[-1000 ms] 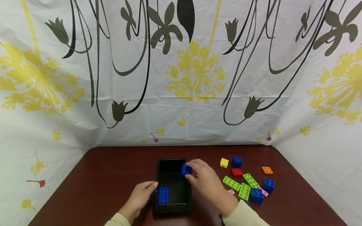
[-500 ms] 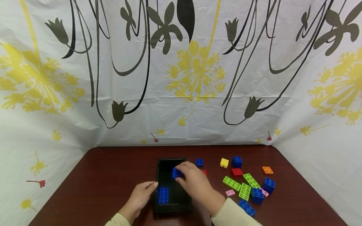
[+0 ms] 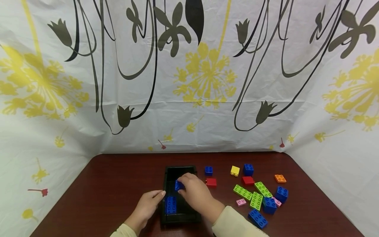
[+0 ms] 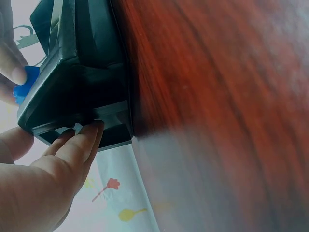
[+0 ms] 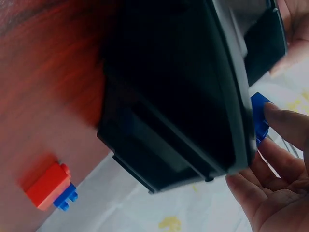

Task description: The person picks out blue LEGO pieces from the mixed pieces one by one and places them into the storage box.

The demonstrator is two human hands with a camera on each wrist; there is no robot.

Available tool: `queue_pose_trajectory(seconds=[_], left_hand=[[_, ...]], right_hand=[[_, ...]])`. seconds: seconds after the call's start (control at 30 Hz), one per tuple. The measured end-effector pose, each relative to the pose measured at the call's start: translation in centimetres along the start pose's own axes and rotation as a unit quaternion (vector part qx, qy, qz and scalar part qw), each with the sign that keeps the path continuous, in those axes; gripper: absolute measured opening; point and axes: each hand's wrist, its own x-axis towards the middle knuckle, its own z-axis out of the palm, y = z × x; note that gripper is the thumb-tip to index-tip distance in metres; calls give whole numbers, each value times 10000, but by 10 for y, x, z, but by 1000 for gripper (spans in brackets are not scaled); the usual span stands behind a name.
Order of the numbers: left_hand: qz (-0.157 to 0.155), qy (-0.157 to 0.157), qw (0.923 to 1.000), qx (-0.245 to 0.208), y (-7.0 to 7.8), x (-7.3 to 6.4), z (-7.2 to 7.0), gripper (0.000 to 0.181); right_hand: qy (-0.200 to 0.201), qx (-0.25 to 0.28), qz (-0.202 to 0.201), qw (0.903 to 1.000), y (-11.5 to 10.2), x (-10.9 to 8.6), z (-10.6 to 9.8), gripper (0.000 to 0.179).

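Observation:
A black box (image 3: 181, 218) stands lengthwise near the front of the table. My left hand (image 3: 147, 205) grips its left side, thumb at the rim and fingers against the outer wall in the left wrist view. My right hand (image 3: 197, 195) reaches over the box and pinches a small blue toy brick (image 3: 179, 185) between thumb and fingers. That brick (image 5: 259, 116) shows just past the box rim in the right wrist view. A longer blue brick (image 3: 171, 205) lies studs up in the box's front left corner. Part of the box floor is hidden by my right hand.
Just right of the box sit a blue brick (image 3: 208, 171) and a red brick (image 3: 211, 182). Farther right, several loose bricks lie scattered, among them a yellow brick (image 3: 235, 171), a lime-green brick (image 3: 242, 192) and an orange brick (image 3: 280, 178). A patterned cloth (image 3: 189, 131) hangs behind the table.
My right hand has carried the small blue brick leftward and slightly nearer me, from the box's right edge to over its inside. The left hand has kept its place on the box.

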Motion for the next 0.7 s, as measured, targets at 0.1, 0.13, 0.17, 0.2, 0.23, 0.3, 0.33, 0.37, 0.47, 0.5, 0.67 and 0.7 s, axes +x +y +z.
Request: queue_pose_trajectory(seconds=[0.1, 0.13, 0.17, 0.2, 0.23, 0.3, 0.33, 0.37, 0.47, 0.5, 0.67, 0.7], left_hand=[[8, 0, 10000, -10, 0, 0, 0, 52], [16, 4, 10000, -14, 0, 0, 0, 52], [20, 8, 10000, -18, -1, 0, 0, 51], [21, 8, 10000, -22, -1, 0, 0, 51], [20, 10, 10000, -27, -1, 0, 0, 51], [29, 11, 10000, -33, -1, 0, 0, 51], [26, 7, 10000, -33, -1, 0, 0, 51], [21, 4, 10000, -29, 0, 0, 0, 51], [6, 22, 10000, -13, 0, -1, 0, 51], [2, 28, 10000, -9, 1, -1, 0, 51], [37, 80, 10000, -44, 1, -2, 0, 51], [56, 92, 9999, -56, 1, -2, 0, 50]], right_hand=[[-34, -117, -38, 9999, -1, 2, 5, 32], [-41, -159, -48, 9999, -1, 3, 7, 32], [-40, -200, -59, 9998, -1, 3, 8, 32], [-38, -238, -54, 9997, -2, 4, 10, 31], [-46, -271, -38, 9996, -2, 5, 12, 31], [-69, -321, -7, 9995, -3, 7, 15, 31], [-77, -347, 10, 9994, -4, 7, 16, 31], [-90, -369, 22, 9993, -4, 8, 17, 31], [-160, -406, 78, 9990, -5, 10, 20, 31], [-182, -422, 93, 9989, -5, 10, 21, 31], [-299, -513, 161, 9981, -6, 12, 26, 30], [-305, -552, 151, 9979, -6, 12, 26, 29]])
